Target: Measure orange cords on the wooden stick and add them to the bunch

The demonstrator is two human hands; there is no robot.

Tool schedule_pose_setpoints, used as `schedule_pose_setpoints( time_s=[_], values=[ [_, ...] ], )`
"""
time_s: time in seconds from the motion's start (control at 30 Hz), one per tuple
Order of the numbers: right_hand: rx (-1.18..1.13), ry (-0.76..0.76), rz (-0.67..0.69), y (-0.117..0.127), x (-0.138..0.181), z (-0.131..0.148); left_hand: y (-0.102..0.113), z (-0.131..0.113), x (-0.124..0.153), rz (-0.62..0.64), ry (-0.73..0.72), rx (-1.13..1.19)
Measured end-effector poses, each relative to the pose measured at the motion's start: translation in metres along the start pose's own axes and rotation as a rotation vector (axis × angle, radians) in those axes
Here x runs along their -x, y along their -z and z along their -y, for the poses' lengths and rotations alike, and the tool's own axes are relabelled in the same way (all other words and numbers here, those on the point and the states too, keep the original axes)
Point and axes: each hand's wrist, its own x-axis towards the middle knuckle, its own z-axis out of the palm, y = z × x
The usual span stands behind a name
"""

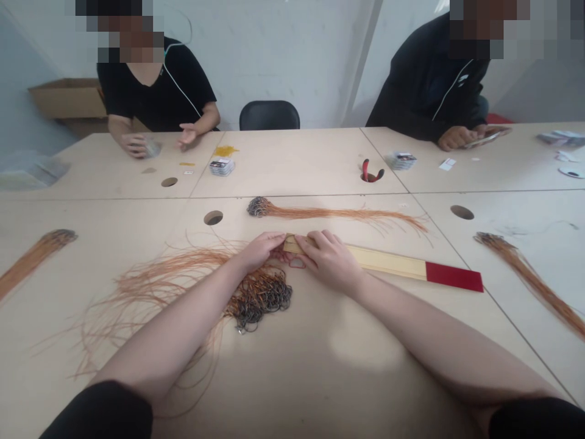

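A long, flat, cream-yellow strip (390,262) with a dark red end (454,277) lies slanting to the right on the table. My left hand (262,251) pinches at the strip's left end, thumb and fingers closed. My right hand (336,261) is closed over the strip near that same end, fingers pressing on it. A small reddish loop (297,263) shows just below the fingers. Beside and partly under my left forearm lies a tangled pile of dark curled metal pieces, like fish hooks (269,296), with thin orange lines (150,274) fanning left.
Beyond my hands lies a bundle of orange lines (338,213); others lie at left (39,259) and right (532,274). Red-handled pliers (373,172) stand in a table hole. Small stacked boxes (222,166) sit farther back. Two people sit opposite, one holding a phone (487,137).
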Motion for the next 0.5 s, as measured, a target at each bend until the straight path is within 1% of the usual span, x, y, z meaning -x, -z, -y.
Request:
schedule_pose_setpoints(
  time_s=[0.13,0.33,0.5],
  values=[
    [0.002,0.011,-0.006,-0.0007,0.0009,0.0005,-0.0002,0.0003,-0.0004,-0.005,0.021,0.001],
    [0.009,0.012,-0.006,-0.0013,0.0005,0.0001,-0.0007,0.0013,-0.0004,-0.01,0.008,0.021],
    [0.013,0.013,-0.004,-0.001,-0.0004,-0.0001,-0.0025,-0.0002,-0.0007,0.012,0.001,0.014]
  ],
)
